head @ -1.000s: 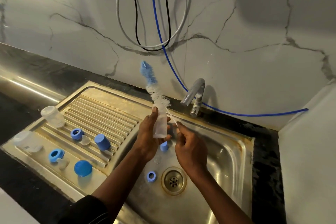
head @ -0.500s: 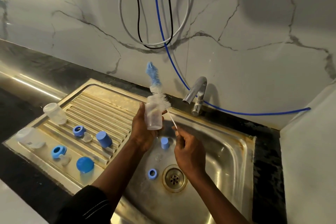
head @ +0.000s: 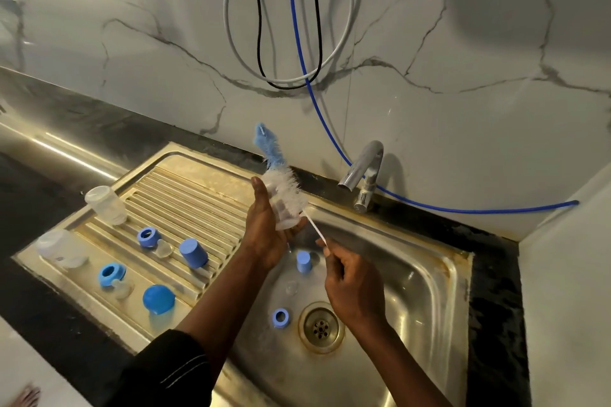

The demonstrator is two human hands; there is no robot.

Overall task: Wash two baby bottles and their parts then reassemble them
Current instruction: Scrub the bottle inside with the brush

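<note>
The brush (head: 284, 187) slants over the sink (head: 429, 291). Its long axis runs from the thin white handle, low on the right, up to the blue tip, which points up and left toward the wall (head: 132, 43). Its white bristles lie against the upper part of the clear bottle (head: 282, 218); whether they are inside it I cannot tell. The bottle stands roughly upright in the left hand (head: 264, 238), whose fingers wrap round it, thumb raised along its left side. The left forearm reaches in from below left. The right hand (head: 353, 281) sits lower and to the right, back of the hand up, its fingers pinching the handle's end. Below the hands, a blue cap (head: 303, 262) and a blue ring (head: 280, 318) lie in the sink.
</note>
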